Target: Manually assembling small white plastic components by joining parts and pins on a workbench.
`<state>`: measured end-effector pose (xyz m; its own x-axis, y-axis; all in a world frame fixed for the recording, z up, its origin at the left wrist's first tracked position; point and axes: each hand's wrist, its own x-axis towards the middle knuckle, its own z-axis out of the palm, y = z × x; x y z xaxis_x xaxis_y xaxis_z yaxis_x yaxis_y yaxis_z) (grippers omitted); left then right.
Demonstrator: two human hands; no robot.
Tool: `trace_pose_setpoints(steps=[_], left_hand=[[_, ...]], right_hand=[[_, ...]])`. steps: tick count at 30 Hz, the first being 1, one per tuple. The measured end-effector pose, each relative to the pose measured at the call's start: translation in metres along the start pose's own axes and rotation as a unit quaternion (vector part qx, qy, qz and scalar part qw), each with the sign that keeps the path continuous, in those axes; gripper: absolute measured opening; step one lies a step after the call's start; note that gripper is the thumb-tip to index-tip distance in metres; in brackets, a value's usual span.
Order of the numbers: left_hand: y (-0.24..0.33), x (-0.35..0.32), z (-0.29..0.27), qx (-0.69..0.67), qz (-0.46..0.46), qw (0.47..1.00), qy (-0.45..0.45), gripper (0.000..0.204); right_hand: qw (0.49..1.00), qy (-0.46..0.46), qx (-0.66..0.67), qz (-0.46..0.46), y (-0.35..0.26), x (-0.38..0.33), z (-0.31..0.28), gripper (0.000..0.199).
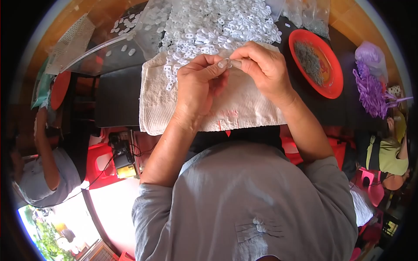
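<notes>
Above the towel, my left hand (196,82) pinches a small white plastic piece (225,62) between thumb and fingertips. Thumb and index finger of my right hand (265,71) are pressed together right against that piece. Whatever they grip is too small to make out. A big heap of similar white oval pieces with holes (217,28) lies just beyond my hands and spills onto the cream towel (161,106). To the right, an orange-red plate (332,89) bears a pile of thin grey metal bits (308,63).
Clear bags (315,17) lie at the far right, and a bundle of purple strips (370,93) sits at the table's right. Loose white ovals (124,48) lie far left by a perforated white tray (74,43). Other people sit at left (48,169) and right (389,152).
</notes>
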<state>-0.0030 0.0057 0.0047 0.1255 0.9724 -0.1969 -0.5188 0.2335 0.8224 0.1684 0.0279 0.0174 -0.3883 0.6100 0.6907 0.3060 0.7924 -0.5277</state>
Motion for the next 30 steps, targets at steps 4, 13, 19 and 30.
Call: trace_pose_setpoints(steps=[4,13,19,30], left_hand=[[-0.001,-0.003,0.002,0.005,0.02,1.0,-0.002,0.005],[-0.003,-0.006,0.003,0.017,0.075,0.997,-0.013,0.006],[-0.005,-0.009,0.007,0.039,0.094,0.995,-0.005,0.006],[-0.006,-0.008,0.0,0.03,0.073,0.997,0.014,0.006]], right_hand=[[0.997,0.003,0.039,0.064,-0.001,-0.001,0.001,0.008],[0.977,-0.004,0.118,0.176,-0.004,-0.01,0.012,0.003],[0.964,0.034,0.191,0.179,0.001,-0.007,0.011,0.003],[0.978,-0.013,0.107,0.178,0.001,-0.003,0.008,0.007]])
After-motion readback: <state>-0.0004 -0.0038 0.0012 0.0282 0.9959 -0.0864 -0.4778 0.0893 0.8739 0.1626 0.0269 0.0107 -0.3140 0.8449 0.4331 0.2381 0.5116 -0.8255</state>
